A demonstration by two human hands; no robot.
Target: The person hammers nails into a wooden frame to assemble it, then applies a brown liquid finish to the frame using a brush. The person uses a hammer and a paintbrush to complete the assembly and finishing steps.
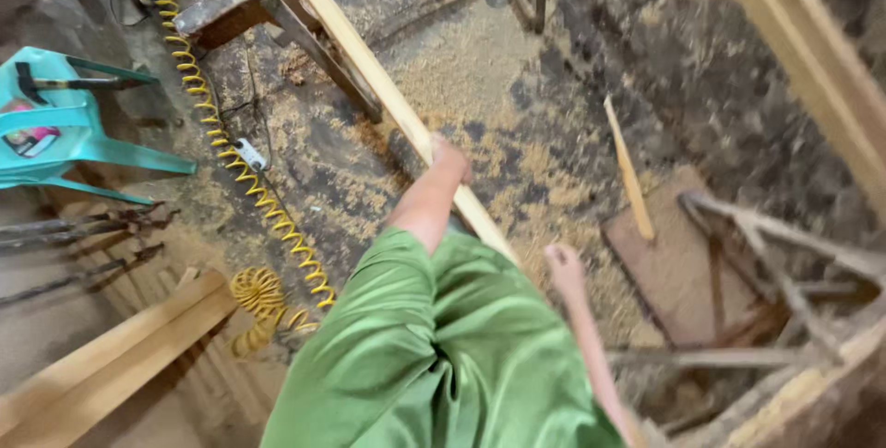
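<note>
A long pale wooden strip (369,70) runs from the top of the view down to the middle. My left hand (449,160) is closed around it, the bare forearm coming out of a green sleeve (434,337). The strip's lower end passes behind the green cloth. My right hand (563,265) is blurred and hangs just right of that lower end, above the sawdust floor. Its fingers cannot be made out, nor whether it touches the strip.
A yellow coiled hose (231,148) snakes across the sawdust-covered floor. A teal plastic chair (65,125) stands at left, with pale planks (111,356) at bottom left. A thin stick (629,171) lies on a brown board (674,273). Metal frames (784,254) and a beam (812,60) are at right.
</note>
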